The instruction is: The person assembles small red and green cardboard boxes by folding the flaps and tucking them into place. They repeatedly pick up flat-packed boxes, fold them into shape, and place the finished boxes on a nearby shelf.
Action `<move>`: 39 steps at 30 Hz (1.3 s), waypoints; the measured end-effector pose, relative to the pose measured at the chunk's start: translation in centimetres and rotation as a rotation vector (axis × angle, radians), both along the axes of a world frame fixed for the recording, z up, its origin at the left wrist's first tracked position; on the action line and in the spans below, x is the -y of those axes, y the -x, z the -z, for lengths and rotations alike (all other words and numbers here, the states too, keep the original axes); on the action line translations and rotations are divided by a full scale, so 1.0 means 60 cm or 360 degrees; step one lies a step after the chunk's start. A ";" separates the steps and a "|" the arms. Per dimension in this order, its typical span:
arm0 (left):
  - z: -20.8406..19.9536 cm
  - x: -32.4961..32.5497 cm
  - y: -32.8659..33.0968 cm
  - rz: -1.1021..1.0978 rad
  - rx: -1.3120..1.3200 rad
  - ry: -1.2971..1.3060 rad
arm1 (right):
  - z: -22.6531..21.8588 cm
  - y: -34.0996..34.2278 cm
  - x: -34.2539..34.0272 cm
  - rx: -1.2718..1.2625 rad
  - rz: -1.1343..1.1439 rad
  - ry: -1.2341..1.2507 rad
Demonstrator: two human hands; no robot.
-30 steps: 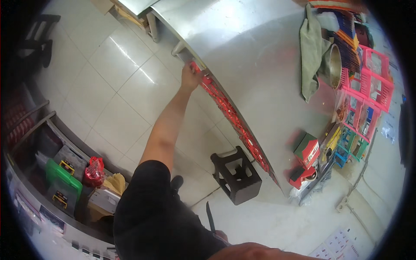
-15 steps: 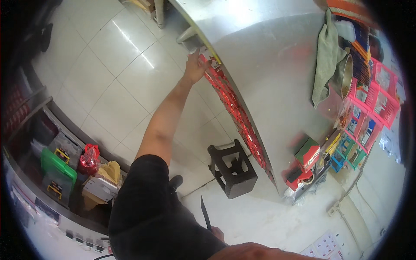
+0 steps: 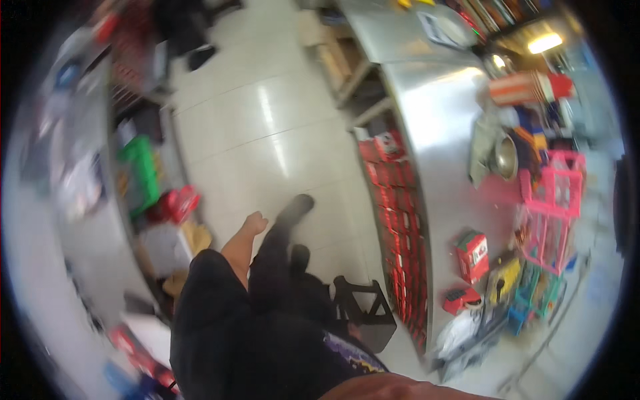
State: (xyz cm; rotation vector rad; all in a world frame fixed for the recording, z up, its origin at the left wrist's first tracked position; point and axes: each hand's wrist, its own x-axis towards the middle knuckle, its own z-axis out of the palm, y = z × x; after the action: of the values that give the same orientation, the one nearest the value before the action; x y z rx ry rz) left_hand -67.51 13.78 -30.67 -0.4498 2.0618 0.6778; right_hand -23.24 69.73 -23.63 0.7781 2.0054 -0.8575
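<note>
My left hand (image 3: 255, 223) hangs in front of my black-clad legs, over the tiled floor. Its fingers look curled closed, slightly blurred, and I see nothing in them. Only a small patch of my right hand (image 3: 354, 331) shows beside my shirt, near the black stool (image 3: 375, 328); its fingers are hidden, as is anything they may hold. To the right, stacked red packs (image 3: 395, 220) fill the shelf under the steel counter (image 3: 453, 220), apart from both hands.
On the counter stand a red and green box (image 3: 473, 257), a metal bowl (image 3: 505, 159), a grey-green cloth (image 3: 481, 150) and pink baskets (image 3: 560, 190). The left shelf holds a green box (image 3: 141, 175) and a red bag (image 3: 179, 204). Another person's dark-clothed legs (image 3: 181, 30) stand farther off.
My left hand has let go of the red packs at the shelf and dropped back beside my legs. The view has swung round along the aisle. The dark, blade-like thing near my right hand no longer shows.
</note>
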 end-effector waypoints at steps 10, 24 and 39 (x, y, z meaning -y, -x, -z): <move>-0.333 0.100 -0.538 -0.1731 -0.1090 0.0104 | 0.093 0.625 0.054 0.0306 -0.0757 0.0378; -0.493 0.195 -1.158 -0.3385 -0.1624 0.2070 | -0.278 0.354 0.934 -0.0095 -0.1617 0.1141; -0.456 0.250 -1.356 -0.3848 -0.0856 0.1311 | -0.312 -0.109 1.642 -0.1150 -0.2474 0.1321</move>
State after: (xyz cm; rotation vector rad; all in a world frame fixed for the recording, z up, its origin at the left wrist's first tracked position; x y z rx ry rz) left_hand 13.87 -1.21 -3.32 -3.5890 0.9380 1.0414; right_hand -16.70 -28.82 -4.93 -1.5654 1.7543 -0.8051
